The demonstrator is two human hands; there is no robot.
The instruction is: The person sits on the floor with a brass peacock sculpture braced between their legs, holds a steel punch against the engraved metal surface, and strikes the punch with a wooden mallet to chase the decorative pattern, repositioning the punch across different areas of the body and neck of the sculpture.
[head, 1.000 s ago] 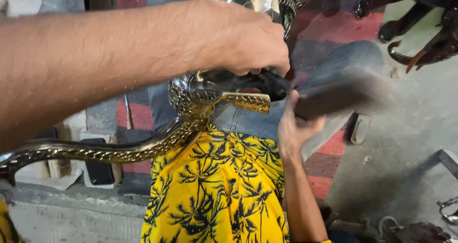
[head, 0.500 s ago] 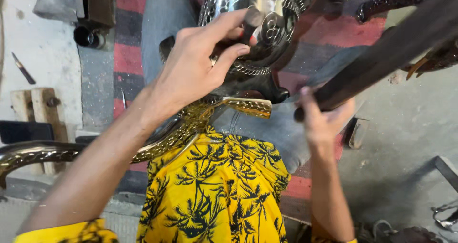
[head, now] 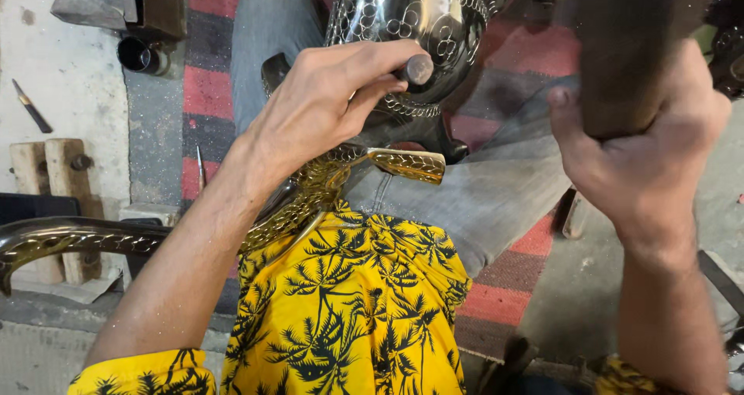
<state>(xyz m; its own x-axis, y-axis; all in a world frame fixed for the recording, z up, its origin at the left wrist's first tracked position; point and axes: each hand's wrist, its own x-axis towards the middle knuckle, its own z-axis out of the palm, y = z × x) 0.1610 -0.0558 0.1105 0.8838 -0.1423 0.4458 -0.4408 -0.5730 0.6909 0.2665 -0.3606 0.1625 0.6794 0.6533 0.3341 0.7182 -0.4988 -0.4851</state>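
Note:
My left hand (head: 325, 108) pinches a short round metal punch (head: 418, 69), its tip set against an ornate silver-coloured metal vessel (head: 422, 15) resting on my lap. The vessel's surface bears rings and chain-like relief. My right hand (head: 643, 162) grips a dark wooden mallet (head: 620, 46), held up at the right, close to the camera and apart from the punch. Below the vessel a patterned brass piece (head: 407, 165) sticks out, and a long curved brass arm (head: 70, 236) runs off to the left. My jeans and yellow palm-print shirt (head: 349, 317) fill the lower middle.
A red and black striped rug (head: 205, 93) lies under my legs. On the pale floor at left are a small chisel (head: 31, 112), two wooden blocks (head: 46, 170) and a dark cup (head: 139, 54). A thin pointed tool (head: 200, 166) lies on the rug.
My left arm drew back from across the view and set the punch on the vessel. My right hand lifted the mallet higher and nearer the camera.

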